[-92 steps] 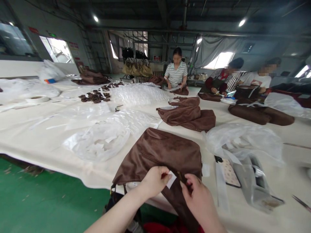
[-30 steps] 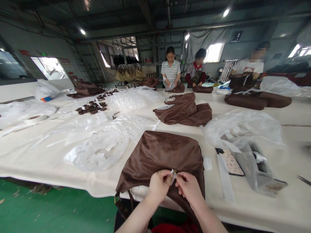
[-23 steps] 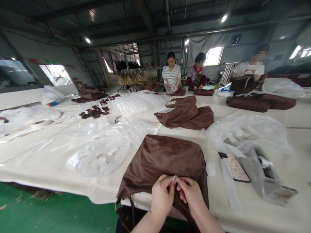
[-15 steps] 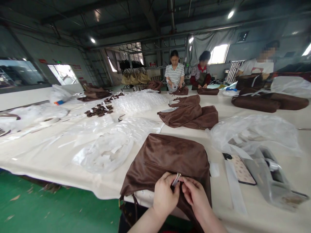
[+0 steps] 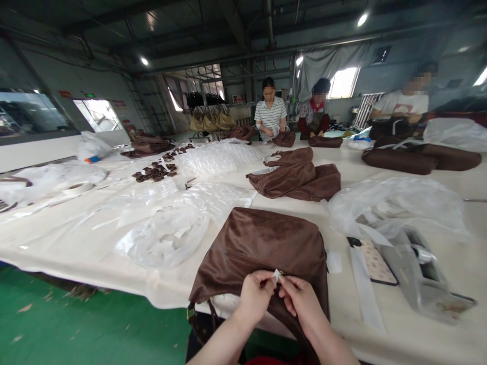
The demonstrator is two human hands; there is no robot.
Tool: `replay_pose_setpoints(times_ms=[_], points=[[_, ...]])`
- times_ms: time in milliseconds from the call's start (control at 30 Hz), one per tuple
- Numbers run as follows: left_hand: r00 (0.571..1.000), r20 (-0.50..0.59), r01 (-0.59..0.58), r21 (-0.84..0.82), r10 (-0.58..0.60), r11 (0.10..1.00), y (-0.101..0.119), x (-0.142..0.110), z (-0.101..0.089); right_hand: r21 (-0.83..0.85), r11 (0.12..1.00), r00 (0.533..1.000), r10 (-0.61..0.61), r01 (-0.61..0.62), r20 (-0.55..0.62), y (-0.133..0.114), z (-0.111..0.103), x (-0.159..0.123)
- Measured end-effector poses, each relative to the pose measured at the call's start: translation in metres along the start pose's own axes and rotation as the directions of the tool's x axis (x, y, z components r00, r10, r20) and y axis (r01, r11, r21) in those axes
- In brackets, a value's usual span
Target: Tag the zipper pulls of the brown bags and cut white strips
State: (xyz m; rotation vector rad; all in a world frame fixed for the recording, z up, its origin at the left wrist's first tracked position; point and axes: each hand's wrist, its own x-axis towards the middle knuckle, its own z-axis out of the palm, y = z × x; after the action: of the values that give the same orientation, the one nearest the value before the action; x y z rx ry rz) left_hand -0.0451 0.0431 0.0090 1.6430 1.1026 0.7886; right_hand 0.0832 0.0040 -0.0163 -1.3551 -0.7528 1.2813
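A brown handbag [image 5: 266, 238] lies on the table in front of me, with a zip running across its upper face. Over the right end of that zip, my left hand [image 5: 255, 299] pinches a small white slip [image 5: 276, 275] that looks like paper or thin film. My right hand [image 5: 300, 300] is closed in a pinch right beside the slip, by a small gold-coloured zip pull; what its fingertips hold is hidden. The bag's strap [image 5: 200, 324] hangs over the table edge at the left, and white lining shows at the bag's opening.
More brown bags [image 5: 297, 177] lie beyond mine. Clear plastic bags [image 5: 163, 238] are heaped to the left, and another plastic bag [image 5: 395, 208] is at the right. A patterned phone [image 5: 376, 261] lies near a plastic-wrapped grey box [image 5: 422, 274]. Several people work across the table.
The white slip now stands up flatter and higher between my fingertips; before, it was folded round the gold pull. Both hands have shifted only slightly. The bag stays in place.
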Motion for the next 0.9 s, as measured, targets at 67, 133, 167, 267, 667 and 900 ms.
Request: replay_pose_setpoints(times_ms=[67, 133, 167, 267, 667, 900], points=[[0.991, -0.042, -0.114, 0.206, 0.125, 0.972, 0.004, -0.004, -0.002, 0.028, 1.000, 1.000, -0.004, 0.004, -0.018, 0.002, 0.001, 0.002], [0.960, -0.059, -0.224, 0.427, 0.275, 0.876, 0.006, -0.010, -0.002, 0.054, 0.998, 1.000, -0.016, 0.017, -0.019, 0.005, 0.001, 0.003], [0.934, -0.050, -0.275, 0.528, 0.353, 0.804, 0.005, -0.013, -0.002, 0.064, 0.998, 1.000, -0.023, 0.024, -0.016, 0.007, 0.001, 0.004], [0.824, 0.058, -0.403, 0.759, 0.564, 0.511, -0.004, -0.020, 0.000, 0.080, 0.996, 0.999, -0.040, 0.040, -0.010, 0.011, 0.000, 0.006], [0.704, 0.316, -0.559, 0.799, 0.636, 0.221, -0.024, -0.023, -0.011, 0.067, 0.995, 0.997, -0.067, 0.069, -0.027, 0.006, 0.003, -0.004], [0.999, -0.040, -0.012, 0.042, 0.014, 0.999, -0.011, -0.013, 0.007, -0.026, 0.995, 0.995, -0.098, 0.097, -0.023, 0.008, 0.007, 0.001]])
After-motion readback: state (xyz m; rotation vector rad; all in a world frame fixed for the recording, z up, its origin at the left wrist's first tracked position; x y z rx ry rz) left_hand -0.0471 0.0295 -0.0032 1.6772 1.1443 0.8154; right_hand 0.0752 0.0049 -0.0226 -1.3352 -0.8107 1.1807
